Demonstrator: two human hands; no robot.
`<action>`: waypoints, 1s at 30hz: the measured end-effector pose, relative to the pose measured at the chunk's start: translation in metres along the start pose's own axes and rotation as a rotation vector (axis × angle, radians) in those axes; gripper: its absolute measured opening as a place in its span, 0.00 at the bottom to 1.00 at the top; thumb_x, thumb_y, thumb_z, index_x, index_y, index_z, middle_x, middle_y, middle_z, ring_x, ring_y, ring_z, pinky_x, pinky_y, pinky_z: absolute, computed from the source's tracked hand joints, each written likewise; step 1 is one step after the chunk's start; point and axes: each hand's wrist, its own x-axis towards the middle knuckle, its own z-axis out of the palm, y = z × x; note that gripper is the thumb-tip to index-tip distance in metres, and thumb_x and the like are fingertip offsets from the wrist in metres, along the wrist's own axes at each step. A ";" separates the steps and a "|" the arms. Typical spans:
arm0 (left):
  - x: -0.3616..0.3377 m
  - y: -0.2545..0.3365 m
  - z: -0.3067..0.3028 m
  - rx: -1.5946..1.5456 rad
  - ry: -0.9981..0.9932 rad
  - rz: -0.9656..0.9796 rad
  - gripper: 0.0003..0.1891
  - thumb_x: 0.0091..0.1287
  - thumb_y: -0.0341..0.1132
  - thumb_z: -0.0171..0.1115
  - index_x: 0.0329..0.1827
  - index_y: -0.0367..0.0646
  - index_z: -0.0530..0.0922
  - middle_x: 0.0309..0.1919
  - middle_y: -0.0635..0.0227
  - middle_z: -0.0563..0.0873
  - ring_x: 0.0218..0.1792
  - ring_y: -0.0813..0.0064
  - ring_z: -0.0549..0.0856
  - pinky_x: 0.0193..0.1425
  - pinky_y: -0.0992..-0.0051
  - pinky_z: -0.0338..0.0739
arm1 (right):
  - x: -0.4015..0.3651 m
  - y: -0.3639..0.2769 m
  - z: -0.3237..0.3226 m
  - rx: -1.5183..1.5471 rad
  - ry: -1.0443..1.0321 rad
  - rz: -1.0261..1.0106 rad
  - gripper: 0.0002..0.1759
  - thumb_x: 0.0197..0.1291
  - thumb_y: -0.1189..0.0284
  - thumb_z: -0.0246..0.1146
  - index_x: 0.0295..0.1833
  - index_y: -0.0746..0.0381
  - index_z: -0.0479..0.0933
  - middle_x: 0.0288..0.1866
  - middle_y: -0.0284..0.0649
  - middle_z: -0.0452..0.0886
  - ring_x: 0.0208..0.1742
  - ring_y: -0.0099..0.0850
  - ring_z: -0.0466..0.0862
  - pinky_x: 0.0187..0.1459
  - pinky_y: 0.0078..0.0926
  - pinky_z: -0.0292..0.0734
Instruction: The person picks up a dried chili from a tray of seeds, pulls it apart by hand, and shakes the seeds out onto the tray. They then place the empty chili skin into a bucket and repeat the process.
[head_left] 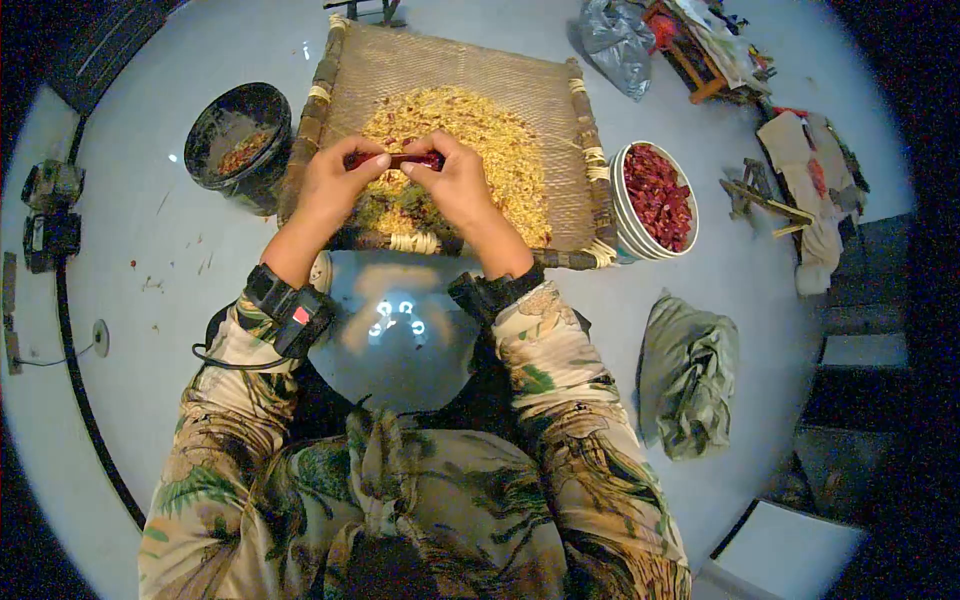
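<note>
A dried red chili pepper [402, 160] is stretched sideways between my two hands, above a mesh screen [350, 95] on a wooden pole frame. My left hand [342, 182] pinches its left part with thumb and fingers. Its right part is in the closed fingers of my right hand [448, 182], the thumbs almost meeting. Below the hands, a wide heap of yellow seeds [510, 165] with reddish bits covers the screen. A dark greenish clump [420, 206], perhaps stems, lies near the screen's front edge, partly hidden by my hands.
To the right stands a white bucket [622, 215] full of red chili pieces; to the left, a black bucket [203, 180] with reddish scraps. A shiny round surface [400, 355] lies before my body. A grey-green sack [690, 375] and plastic bag [615, 45] rest on the floor.
</note>
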 end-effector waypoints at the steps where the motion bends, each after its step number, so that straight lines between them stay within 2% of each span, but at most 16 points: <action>1: 0.001 0.000 -0.001 0.005 0.016 0.021 0.11 0.57 0.34 0.67 0.39 0.38 0.80 0.29 0.70 0.82 0.31 0.82 0.79 0.38 0.80 0.73 | 0.000 -0.002 0.000 0.035 -0.001 0.003 0.11 0.48 0.76 0.67 0.38 0.63 0.76 0.32 0.38 0.80 0.33 0.26 0.79 0.37 0.24 0.75; 3: 0.000 0.001 0.000 0.014 0.046 0.062 0.10 0.56 0.33 0.68 0.38 0.39 0.80 0.28 0.70 0.83 0.30 0.82 0.79 0.37 0.80 0.74 | -0.001 -0.004 0.001 0.102 -0.003 0.010 0.13 0.48 0.75 0.67 0.41 0.63 0.76 0.34 0.38 0.81 0.34 0.27 0.80 0.38 0.25 0.76; 4: 0.000 0.003 0.000 0.026 0.055 0.068 0.10 0.56 0.33 0.68 0.38 0.39 0.80 0.28 0.70 0.83 0.30 0.82 0.79 0.37 0.80 0.74 | 0.002 0.006 0.005 0.165 -0.012 -0.011 0.17 0.50 0.71 0.68 0.46 0.64 0.75 0.35 0.39 0.81 0.35 0.27 0.80 0.39 0.25 0.76; 10: -0.004 0.012 -0.001 0.073 0.072 0.121 0.09 0.54 0.29 0.68 0.36 0.39 0.79 0.30 0.71 0.82 0.31 0.82 0.79 0.38 0.81 0.74 | 0.002 0.004 0.005 0.210 -0.008 0.074 0.22 0.50 0.64 0.69 0.48 0.64 0.75 0.36 0.38 0.81 0.38 0.27 0.79 0.42 0.24 0.75; 15: -0.005 0.012 -0.002 0.010 0.066 0.114 0.08 0.54 0.28 0.68 0.36 0.41 0.79 0.31 0.72 0.82 0.32 0.81 0.79 0.38 0.80 0.75 | 0.001 -0.005 0.003 0.226 -0.019 0.103 0.18 0.49 0.69 0.70 0.45 0.64 0.76 0.35 0.37 0.81 0.37 0.26 0.79 0.40 0.22 0.74; 19: -0.006 0.014 -0.002 0.034 0.096 0.108 0.09 0.54 0.28 0.68 0.37 0.37 0.79 0.30 0.71 0.82 0.32 0.82 0.79 0.39 0.80 0.74 | 0.002 0.000 0.005 0.280 -0.006 0.121 0.15 0.47 0.75 0.70 0.42 0.63 0.76 0.33 0.36 0.80 0.34 0.24 0.78 0.39 0.22 0.75; 22: -0.005 0.012 -0.001 0.018 0.114 0.114 0.10 0.55 0.30 0.68 0.37 0.37 0.79 0.30 0.71 0.82 0.33 0.82 0.79 0.39 0.80 0.73 | 0.002 0.000 0.001 0.144 0.015 0.118 0.15 0.46 0.76 0.70 0.41 0.63 0.76 0.32 0.35 0.80 0.34 0.24 0.78 0.38 0.21 0.75; 27: -0.002 0.009 -0.003 0.075 0.109 0.107 0.12 0.56 0.34 0.68 0.39 0.37 0.79 0.30 0.71 0.81 0.33 0.82 0.78 0.39 0.80 0.73 | 0.002 -0.003 -0.001 0.233 0.023 0.133 0.16 0.45 0.77 0.70 0.42 0.63 0.75 0.33 0.35 0.80 0.34 0.23 0.78 0.38 0.22 0.75; 30: -0.004 0.011 -0.002 -0.012 0.097 0.099 0.11 0.56 0.32 0.68 0.39 0.37 0.78 0.30 0.71 0.81 0.32 0.82 0.78 0.39 0.80 0.73 | 0.002 -0.002 -0.001 0.223 -0.011 0.094 0.15 0.48 0.77 0.69 0.42 0.63 0.75 0.34 0.33 0.79 0.34 0.20 0.77 0.37 0.18 0.73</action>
